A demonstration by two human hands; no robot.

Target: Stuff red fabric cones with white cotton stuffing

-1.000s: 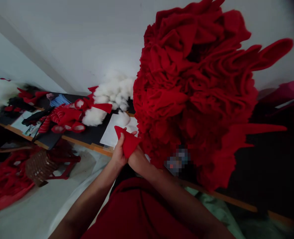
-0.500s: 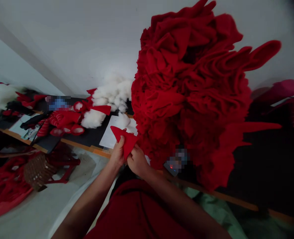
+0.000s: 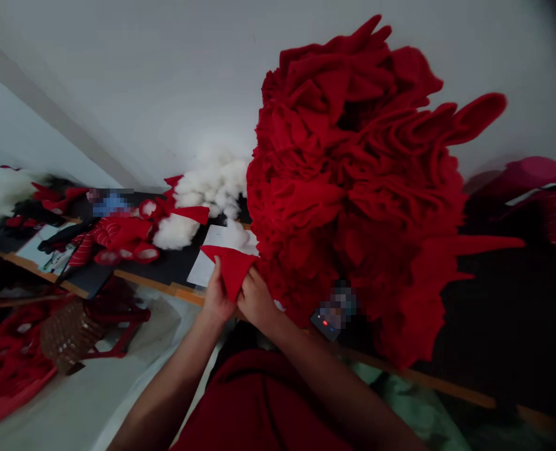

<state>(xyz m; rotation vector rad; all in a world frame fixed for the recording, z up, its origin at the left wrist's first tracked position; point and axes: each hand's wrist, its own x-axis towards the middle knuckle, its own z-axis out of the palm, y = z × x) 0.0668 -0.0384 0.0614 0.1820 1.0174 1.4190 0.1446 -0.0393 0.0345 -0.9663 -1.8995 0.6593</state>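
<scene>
Between my hands, near the table's front edge, is a red triangular fabric piece (image 3: 233,268). My left hand (image 3: 218,299) grips its left side, the thumb lying on top. My right hand (image 3: 256,299) pinches the right side, its fingertips partly hidden by the cloth. A white sheet of paper (image 3: 202,270) lies on the table just beyond. Close on the right rises a tall heap of red fabric pieces (image 3: 353,200). White stuffing (image 3: 212,185) is piled behind the paper, with a smaller tuft (image 3: 177,232) to its left.
A phone (image 3: 330,316) leans at the foot of the heap. Red plush toys (image 3: 127,235) lie on the black table (image 3: 174,266) at left. Below stand a red stool (image 3: 127,332) and red material on the floor. A pink item (image 3: 531,175) is at far right.
The red fabric piece has turned slightly and is spread a little wider between my hands. Both hands keep hold of it. The view has shifted slightly.
</scene>
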